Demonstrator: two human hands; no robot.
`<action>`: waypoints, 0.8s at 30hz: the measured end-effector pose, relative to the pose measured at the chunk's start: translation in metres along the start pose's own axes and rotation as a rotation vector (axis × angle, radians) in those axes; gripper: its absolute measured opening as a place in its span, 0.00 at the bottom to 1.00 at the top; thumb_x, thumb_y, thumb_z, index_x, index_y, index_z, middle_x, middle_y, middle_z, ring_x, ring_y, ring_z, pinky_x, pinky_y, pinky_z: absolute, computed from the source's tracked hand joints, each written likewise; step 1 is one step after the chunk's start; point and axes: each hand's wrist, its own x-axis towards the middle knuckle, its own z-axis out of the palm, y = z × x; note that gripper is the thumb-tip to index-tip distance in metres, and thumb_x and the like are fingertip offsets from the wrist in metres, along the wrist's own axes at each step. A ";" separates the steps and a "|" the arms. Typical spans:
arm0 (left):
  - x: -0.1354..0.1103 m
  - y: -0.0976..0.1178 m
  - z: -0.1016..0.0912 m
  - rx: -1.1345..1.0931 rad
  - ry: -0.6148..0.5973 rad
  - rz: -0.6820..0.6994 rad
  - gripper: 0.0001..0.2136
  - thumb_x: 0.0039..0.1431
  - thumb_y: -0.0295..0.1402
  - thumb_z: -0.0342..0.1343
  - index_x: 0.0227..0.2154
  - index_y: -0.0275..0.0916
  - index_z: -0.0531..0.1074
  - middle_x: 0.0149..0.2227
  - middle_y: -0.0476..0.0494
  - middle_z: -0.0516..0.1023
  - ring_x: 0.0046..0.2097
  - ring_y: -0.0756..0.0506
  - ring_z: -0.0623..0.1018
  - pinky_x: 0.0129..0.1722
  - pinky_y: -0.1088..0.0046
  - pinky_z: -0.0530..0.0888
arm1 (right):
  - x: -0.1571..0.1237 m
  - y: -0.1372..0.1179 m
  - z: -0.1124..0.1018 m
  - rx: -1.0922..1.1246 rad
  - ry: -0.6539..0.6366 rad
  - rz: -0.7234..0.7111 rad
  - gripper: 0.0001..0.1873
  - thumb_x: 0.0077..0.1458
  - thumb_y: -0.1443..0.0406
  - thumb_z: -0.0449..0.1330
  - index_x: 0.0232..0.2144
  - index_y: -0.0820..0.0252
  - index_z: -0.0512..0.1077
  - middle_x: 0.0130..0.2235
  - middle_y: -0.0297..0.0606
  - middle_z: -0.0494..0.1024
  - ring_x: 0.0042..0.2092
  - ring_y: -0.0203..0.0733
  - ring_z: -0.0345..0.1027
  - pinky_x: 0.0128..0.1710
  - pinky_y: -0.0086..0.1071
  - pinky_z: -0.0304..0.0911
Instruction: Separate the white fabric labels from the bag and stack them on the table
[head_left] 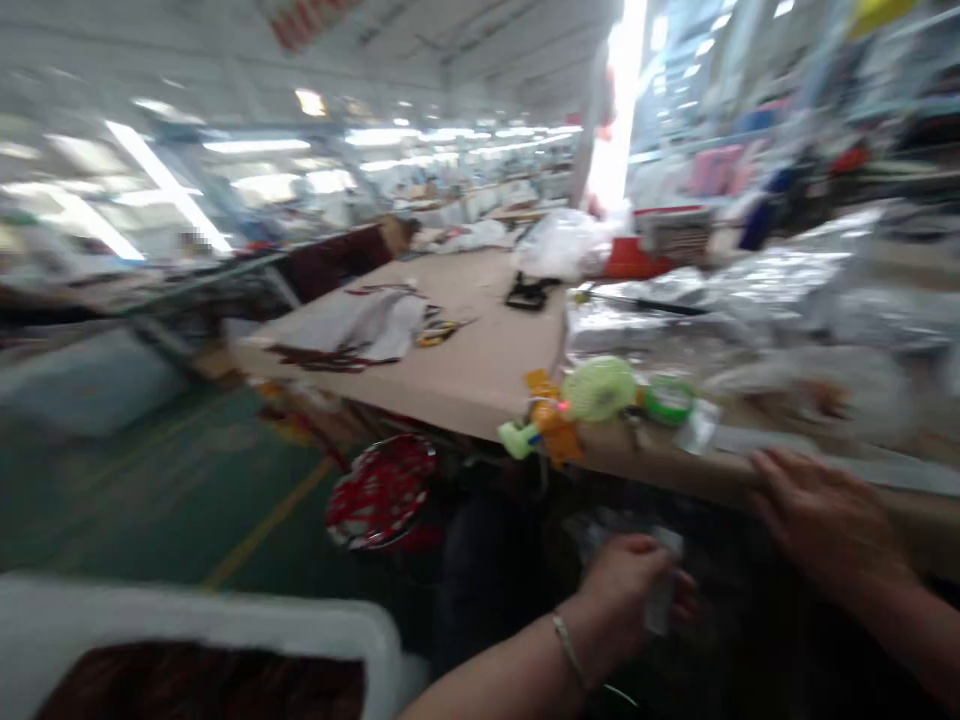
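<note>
A pale, filmy piece hangs below the front edge of the worktop, pinched in the left hand's grip, likely to stop it slipping. The right hand lies open on that edge, seemingly for support. Nearby, a green tape roll and fan sit perhaps within easy reach.

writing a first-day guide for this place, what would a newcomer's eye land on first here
Probably the pale green fan at the near edge of the table, just left of a darker green roll. Next, the left hand, lower in the view, holding a pale slip. The white tub with dark brown contents also stands out, at the lower left.
</note>
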 end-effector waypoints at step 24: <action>0.054 0.040 0.044 0.074 -0.220 -0.304 0.05 0.53 0.27 0.52 0.31 0.30 0.71 0.25 0.41 0.76 0.24 0.49 0.75 0.27 0.71 0.72 | -0.064 0.020 -0.035 -0.231 0.271 0.127 0.08 0.54 0.71 0.57 0.35 0.55 0.72 0.39 0.37 0.76 0.49 0.43 0.65 0.48 0.41 0.63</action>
